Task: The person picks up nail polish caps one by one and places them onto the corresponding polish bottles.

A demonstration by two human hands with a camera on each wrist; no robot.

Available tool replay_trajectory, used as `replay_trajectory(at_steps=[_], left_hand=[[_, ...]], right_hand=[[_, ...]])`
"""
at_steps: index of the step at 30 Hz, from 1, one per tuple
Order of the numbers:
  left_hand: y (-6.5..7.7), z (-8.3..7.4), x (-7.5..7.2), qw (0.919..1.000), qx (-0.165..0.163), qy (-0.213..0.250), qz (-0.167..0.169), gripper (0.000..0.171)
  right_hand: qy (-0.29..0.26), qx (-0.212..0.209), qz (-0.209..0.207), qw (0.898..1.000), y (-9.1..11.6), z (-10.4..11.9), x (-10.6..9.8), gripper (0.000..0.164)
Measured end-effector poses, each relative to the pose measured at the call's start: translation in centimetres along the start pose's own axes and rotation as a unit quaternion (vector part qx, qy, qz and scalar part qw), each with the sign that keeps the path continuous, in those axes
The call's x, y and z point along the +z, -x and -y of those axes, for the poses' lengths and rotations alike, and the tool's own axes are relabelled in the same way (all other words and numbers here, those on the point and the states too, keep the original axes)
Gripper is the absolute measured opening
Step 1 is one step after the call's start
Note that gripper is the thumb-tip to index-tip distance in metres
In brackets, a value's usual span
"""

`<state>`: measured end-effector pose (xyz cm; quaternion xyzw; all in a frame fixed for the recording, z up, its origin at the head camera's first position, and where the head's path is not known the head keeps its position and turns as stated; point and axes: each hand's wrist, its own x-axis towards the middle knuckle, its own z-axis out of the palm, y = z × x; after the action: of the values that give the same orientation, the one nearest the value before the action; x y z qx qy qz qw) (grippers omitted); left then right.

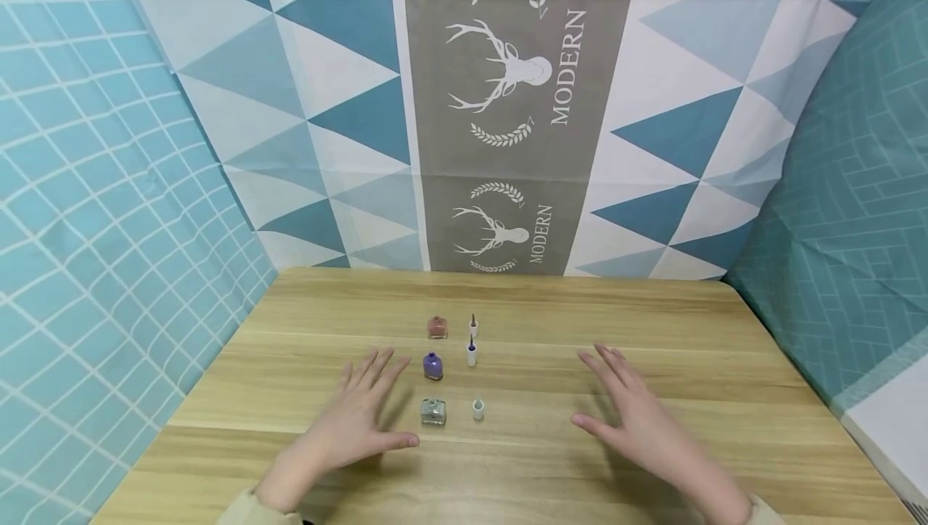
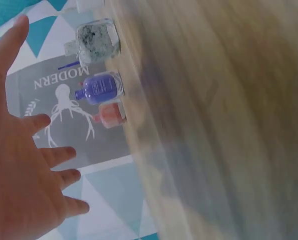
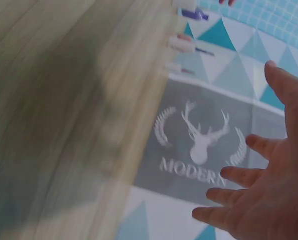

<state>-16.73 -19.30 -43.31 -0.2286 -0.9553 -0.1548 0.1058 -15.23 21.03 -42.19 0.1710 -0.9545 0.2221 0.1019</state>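
Three uncapped nail polish bottles stand in a column on the table: a reddish one [image 1: 437, 328] farthest back, a purple one [image 1: 432, 366], and a grey glitter one [image 1: 433, 412] nearest. To their right are two white brush caps, one at the back [image 1: 474, 329] and one in the middle [image 1: 472, 354], both with bristles pointing up. A third white cap [image 1: 478, 410] sits beside the grey bottle; its brush cannot be made out. My left hand [image 1: 351, 420], fingers spread, hovers left of the bottles, holding nothing. Well right of the caps, my right hand [image 1: 641, 424] is likewise spread and bare.
The wooden table [image 1: 507, 477] ends at a patterned cloth backdrop [image 1: 348, 106] with deer prints. Blue tiled cloth [image 1: 109, 187] hangs along the left side and teal cloth [image 1: 855, 211] along the right. A white surface [image 1: 895, 420] lies beyond the right edge.
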Motion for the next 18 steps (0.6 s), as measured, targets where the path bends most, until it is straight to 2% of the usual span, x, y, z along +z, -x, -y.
replay_trajectory(at_steps=[5,8,10,12,15,18], left_hand=[[-0.4,0.0,0.4,0.9979,-0.001,0.062,0.018,0.102],[-0.6,0.1,0.6,0.994,-0.005,0.102,0.037,0.101],[-0.7,0.1,0.8,0.9902,-0.008,0.128,0.054,0.1],[-0.8,0.2,0.9,0.9859,-0.009,0.151,0.071,0.1],[-1.1,0.2,1.1,0.9792,-0.011,0.18,0.094,0.099],[-1.4,0.3,1.3,0.9715,-0.011,0.209,0.113,0.097]], right_hand=[[-0.082,-0.04,0.006,0.996,-1.8,0.9,1.7,0.091],[-0.11,-0.051,0.016,0.992,-2.9,1.4,2.5,0.091],[-0.15,-0.051,0.032,0.987,-3.6,1.7,2.9,0.088],[-0.203,-0.055,0.052,0.976,-4.3,1.9,3.3,0.085],[-0.285,-0.06,0.088,0.953,-5.2,2.0,3.9,0.081],[-0.327,-0.068,0.12,0.935,-6.0,2.1,4.7,0.079]])
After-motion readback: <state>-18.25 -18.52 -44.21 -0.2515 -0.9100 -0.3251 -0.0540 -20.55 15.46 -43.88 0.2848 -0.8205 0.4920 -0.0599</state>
